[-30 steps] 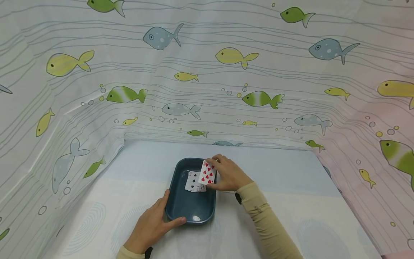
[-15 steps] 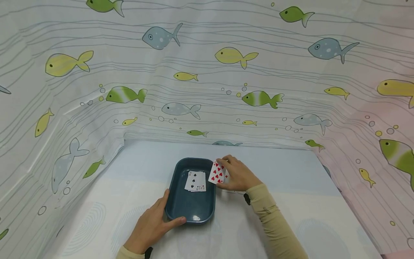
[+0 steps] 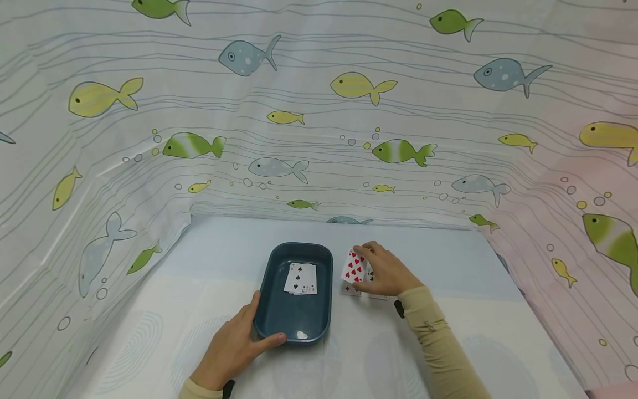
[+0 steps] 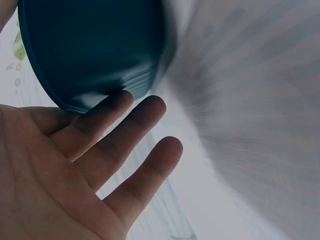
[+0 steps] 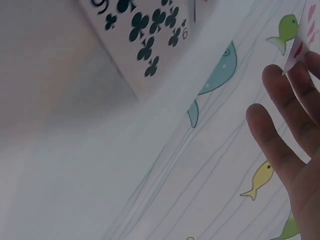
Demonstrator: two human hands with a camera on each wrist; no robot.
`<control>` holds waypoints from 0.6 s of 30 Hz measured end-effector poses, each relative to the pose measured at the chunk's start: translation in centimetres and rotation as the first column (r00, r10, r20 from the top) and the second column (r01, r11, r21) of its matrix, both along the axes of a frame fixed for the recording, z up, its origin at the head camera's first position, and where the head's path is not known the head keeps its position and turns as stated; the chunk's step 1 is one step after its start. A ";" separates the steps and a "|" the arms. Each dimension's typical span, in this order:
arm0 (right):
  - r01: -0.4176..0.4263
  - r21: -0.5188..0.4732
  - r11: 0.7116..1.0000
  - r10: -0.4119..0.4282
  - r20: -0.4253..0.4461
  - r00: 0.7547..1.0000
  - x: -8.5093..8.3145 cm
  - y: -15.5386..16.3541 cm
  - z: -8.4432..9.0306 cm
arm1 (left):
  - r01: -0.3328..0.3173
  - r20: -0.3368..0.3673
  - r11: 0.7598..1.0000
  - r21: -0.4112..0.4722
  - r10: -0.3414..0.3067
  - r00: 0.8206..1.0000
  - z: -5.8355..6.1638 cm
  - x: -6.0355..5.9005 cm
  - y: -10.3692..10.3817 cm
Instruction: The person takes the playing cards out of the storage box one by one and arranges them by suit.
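A dark blue tray (image 3: 294,318) stands on the table with several playing cards (image 3: 301,279) lying face up in it, a spade card on top. My left hand (image 3: 231,343) rests against the tray's front left corner, thumb along the front rim. In the left wrist view its straight fingers (image 4: 131,120) lie along the outer wall. Right of the tray, my right hand (image 3: 386,271) pinches a playing card with red hearts (image 3: 354,266), held tilted between thumb and fingers. A diamond card (image 3: 350,290) and a club card (image 5: 150,35) show on the table below, partly hidden.
A white and pale blue cloth (image 3: 428,343) covers the table. Behind it and along both sides rises a curtain (image 3: 319,166) printed with green, yellow and grey-blue fish.
My right hand has moved right with the heart card, from over the tray to beside it, uncovering the cards in the tray. My left hand and the tray have stayed in place.
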State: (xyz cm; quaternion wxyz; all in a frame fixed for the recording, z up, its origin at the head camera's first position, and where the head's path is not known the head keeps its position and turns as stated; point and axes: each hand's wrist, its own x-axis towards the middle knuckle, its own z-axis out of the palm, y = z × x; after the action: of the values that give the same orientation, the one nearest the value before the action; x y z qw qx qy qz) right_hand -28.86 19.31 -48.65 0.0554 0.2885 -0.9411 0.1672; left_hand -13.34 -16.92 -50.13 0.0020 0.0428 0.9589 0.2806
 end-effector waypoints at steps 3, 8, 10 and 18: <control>0.002 0.009 1.000 -0.002 0.009 1.000 0.0 1.1 -0.2 | 0.000 -0.002 1.000 -0.005 0.000 1.000 0.0 0.0 0.1; 0.010 0.002 1.000 -0.010 0.015 1.000 0.3 2.5 -0.7 | -0.005 0.002 1.000 -0.010 0.005 1.000 0.1 -0.1 0.1; 0.018 0.004 1.000 -0.018 0.021 1.000 0.4 3.1 -1.1 | -0.004 0.004 1.000 -0.009 0.004 1.000 0.1 -0.1 0.2; 0.044 0.048 0.998 -0.046 0.034 0.998 1.0 6.0 -2.6 | -0.012 0.013 1.000 -0.023 0.012 1.000 0.2 0.0 0.1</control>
State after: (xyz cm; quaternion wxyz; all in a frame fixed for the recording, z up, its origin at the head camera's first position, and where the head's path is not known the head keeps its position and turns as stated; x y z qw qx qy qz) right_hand -27.85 25.31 -51.24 0.0357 0.2654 -0.9519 0.1486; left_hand -13.35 -16.80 -49.92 0.0073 0.0353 0.9623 0.2697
